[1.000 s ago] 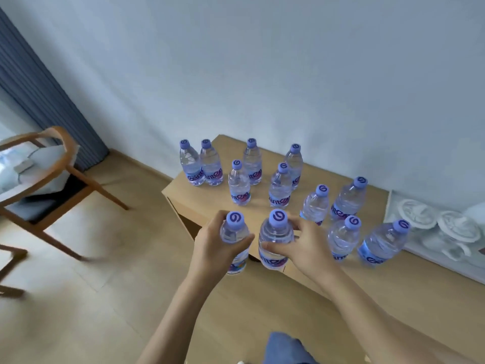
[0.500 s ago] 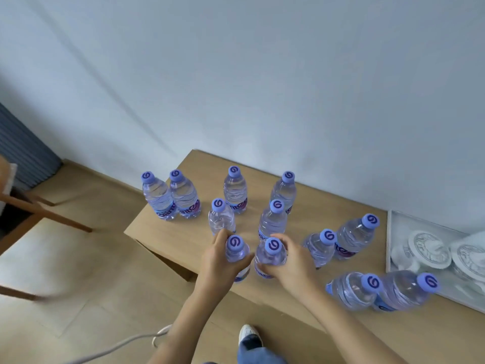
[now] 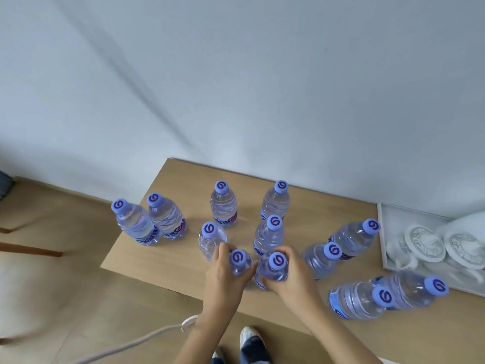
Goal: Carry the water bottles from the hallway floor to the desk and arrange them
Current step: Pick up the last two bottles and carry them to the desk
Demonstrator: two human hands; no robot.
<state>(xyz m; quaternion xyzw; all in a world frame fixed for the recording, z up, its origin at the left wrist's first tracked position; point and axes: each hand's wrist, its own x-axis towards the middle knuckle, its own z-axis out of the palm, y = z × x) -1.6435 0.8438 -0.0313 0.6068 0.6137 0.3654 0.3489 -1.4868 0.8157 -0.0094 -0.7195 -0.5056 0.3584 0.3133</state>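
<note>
Now my left hand (image 3: 225, 277) and right hand (image 3: 291, 277) each grip a bottle (both upright, side by side) on the table (image 3: 162, 258).

Every bottle cap carries the same dark swirl mark, like a "6" or a "G", plainest on the cap (image 3: 238, 257) gripped by the left hand (image 3: 226, 281) and the cap (image 3: 277, 260) gripped by the right hand (image 3: 291, 278). Beyond and left of the grips, the pair of bottles at the desk's left corner (image 3: 168, 222) and the far-row bottle (image 3: 223, 206) wear blue-and-magenta bands with dark lettering that seems to read "Gan…", though curve and blur hide the rest.
</note>
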